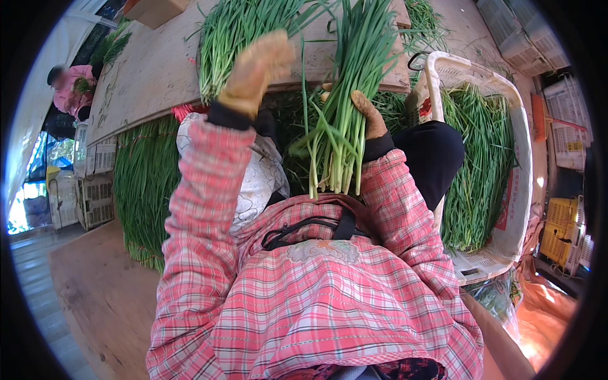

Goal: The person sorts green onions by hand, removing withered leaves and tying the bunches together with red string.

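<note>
My right hand point(370, 115), in a tan work glove, is closed around a bunch of garlic chives point(345, 130). The pale stem ends point down toward my lap and the green leaves spread away over the wooden board point(161, 69). A few loose blades stick out at the bunch's left side. My left hand point(256, 69), gloved alike and smeared by motion, is raised at the near edge of a pile of chives point(237, 38) on the board. Whether its fingers hold anything cannot be made out.
A white plastic crate point(522, 164) filled with chives stands at my right. Chives point(145, 183) hang or stand stacked below the board at left. Further off are a person in pink point(73, 92), a cardboard box point(155, 9), stacked crates point(519, 31) and a yellow crate point(560, 231).
</note>
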A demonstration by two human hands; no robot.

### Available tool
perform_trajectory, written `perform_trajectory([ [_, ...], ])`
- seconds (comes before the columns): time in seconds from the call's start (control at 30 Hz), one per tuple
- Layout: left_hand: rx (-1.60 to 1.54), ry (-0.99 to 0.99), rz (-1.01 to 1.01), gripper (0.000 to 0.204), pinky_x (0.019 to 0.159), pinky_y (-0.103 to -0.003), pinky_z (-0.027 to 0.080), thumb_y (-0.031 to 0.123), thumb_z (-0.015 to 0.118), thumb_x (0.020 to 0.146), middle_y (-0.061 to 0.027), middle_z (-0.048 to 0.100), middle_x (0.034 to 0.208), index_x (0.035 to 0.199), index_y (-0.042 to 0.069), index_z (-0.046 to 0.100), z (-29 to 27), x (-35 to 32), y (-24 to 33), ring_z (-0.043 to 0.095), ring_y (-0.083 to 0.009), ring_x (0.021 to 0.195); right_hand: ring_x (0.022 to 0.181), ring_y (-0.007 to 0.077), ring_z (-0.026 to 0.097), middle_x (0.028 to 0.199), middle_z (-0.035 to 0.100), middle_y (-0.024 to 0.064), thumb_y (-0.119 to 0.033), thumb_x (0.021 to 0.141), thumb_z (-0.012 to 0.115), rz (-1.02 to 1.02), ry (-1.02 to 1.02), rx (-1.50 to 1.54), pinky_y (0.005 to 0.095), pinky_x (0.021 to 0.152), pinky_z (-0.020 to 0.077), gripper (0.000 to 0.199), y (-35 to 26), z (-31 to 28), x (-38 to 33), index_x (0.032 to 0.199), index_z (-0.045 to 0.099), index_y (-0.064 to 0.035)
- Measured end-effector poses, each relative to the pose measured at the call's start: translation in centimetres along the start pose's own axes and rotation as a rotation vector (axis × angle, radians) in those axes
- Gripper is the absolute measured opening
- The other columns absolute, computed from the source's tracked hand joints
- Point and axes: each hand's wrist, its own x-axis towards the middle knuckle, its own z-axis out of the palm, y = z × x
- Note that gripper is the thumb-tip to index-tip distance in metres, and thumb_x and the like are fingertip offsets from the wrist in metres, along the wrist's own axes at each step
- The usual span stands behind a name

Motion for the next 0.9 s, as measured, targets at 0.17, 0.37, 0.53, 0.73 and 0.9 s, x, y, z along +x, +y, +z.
perform_trajectory([
  [0.17, -0.592, -0.358, -0.483, 0.063, 0.091, -0.038, 0.044, 0.054, 0.056, 0.082, -0.0064, 0.056, 0.12, 0.127, 0.01, 0.047, -1.3, -5.3, -11.1, 0.055, -0.0193, 0.107, 0.09, 0.0246, 0.063, 0.103, 0.063, 0.015, -0.029, 0.081, 0.065, 0.202, -0.008, 0.084, 0.0378, 0.081, 0.0522, 0.047, 1.4, -0.5, 0.9, 0.112, 0.054, 0.0037],
  [0.37, -0.972, -0.332, -0.484, 0.064, 0.091, -0.043, 0.047, 0.053, 0.051, 0.084, -0.0115, 0.056, 0.12, 0.127, 0.006, 0.044, 0.9, -5.4, -15.1, 0.056, -0.0253, 0.106, 0.097, 0.0261, 0.06, 0.105, 0.061, 0.0213, -0.047, 0.081, 0.063, -0.035, 0.539, -1.214, 0.0333, 0.086, 0.0461, 0.071, 2.4, -0.3, 0.4, 0.115, 0.049, 0.0135],
  [0.53, -1.055, -0.319, -0.465, 0.061, 0.094, -0.044, 0.044, 0.049, 0.051, 0.087, -0.0124, 0.054, 0.123, 0.128, 0.005, 0.044, 1.4, -6.7, -15.3, 0.055, -0.026, 0.109, 0.105, 0.033, 0.055, 0.112, 0.055, 0.025, -0.035, 0.078, 0.07, -0.336, 0.574, -1.352, 0.0383, 0.092, 0.0414, 0.067, 2.7, 0.3, -4.6, 0.123, 0.045, 0.0077],
  [0.73, -1.192, -0.286, -0.604, 0.049, 0.091, -0.043, 0.047, 0.037, 0.055, 0.089, -0.0137, 0.056, 0.119, 0.124, 0.004, 0.047, 3.0, -6.5, -16.1, 0.057, -0.0266, 0.107, 0.111, 0.0398, 0.047, 0.123, 0.048, 0.0242, -0.017, 0.067, 0.073, -0.477, 0.29, -1.987, 0.0446, 0.092, 0.0398, 0.049, 5.2, 3.4, -6.5, 0.111, 0.058, -0.0029],
  [0.9, -0.909, -0.349, -0.726, 0.035, 0.081, -0.042, 0.052, 0.025, 0.062, 0.086, -0.0134, 0.063, 0.104, 0.112, 0.003, 0.054, 1.9, -4.9, -15.4, 0.063, -0.0251, 0.092, 0.085, 0.0262, 0.058, 0.1, 0.062, 0.0079, -0.004, 0.059, 0.075, -0.685, 0.369, -1.92, 0.0365, 0.072, 0.0483, 0.034, 4.7, 3.3, -7.2, 0.091, 0.068, -0.013],
])
